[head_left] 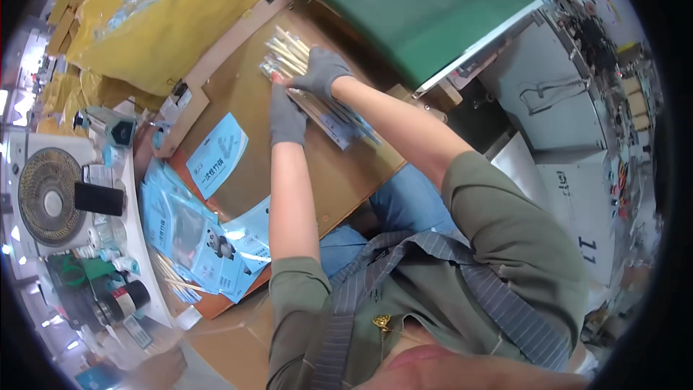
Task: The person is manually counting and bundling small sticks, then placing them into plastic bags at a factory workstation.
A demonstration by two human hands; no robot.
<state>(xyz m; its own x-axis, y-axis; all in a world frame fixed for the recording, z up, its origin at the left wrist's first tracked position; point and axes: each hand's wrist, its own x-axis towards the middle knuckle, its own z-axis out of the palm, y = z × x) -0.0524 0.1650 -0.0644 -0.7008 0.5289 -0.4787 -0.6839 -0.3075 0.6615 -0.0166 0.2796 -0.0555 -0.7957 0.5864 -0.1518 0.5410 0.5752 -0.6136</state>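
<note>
A bundle of pale chopsticks (290, 52) in clear wrappers with blue parts lies slanted over the brown tabletop (249, 90). My left hand (287, 114), in a grey glove with bare fingertips, holds the near left side of the bundle. Across its top and right side my right hand (323, 72), gloved the same way, is closed around it. The far ends fan out slightly beyond my fingers, and the wrapped near ends stick out below my right wrist. Left of my hands lies a flat light-blue printed bag (218, 155).
More blue bags (173, 224) are heaped at the table's left edge, with loose chopsticks (175, 274) beside them. A green conveyor belt (426, 11) stands at the far right. Yellow sacking (170, 25) bulges at the far left. A fan (50, 198) and phone (99, 198) are on the left.
</note>
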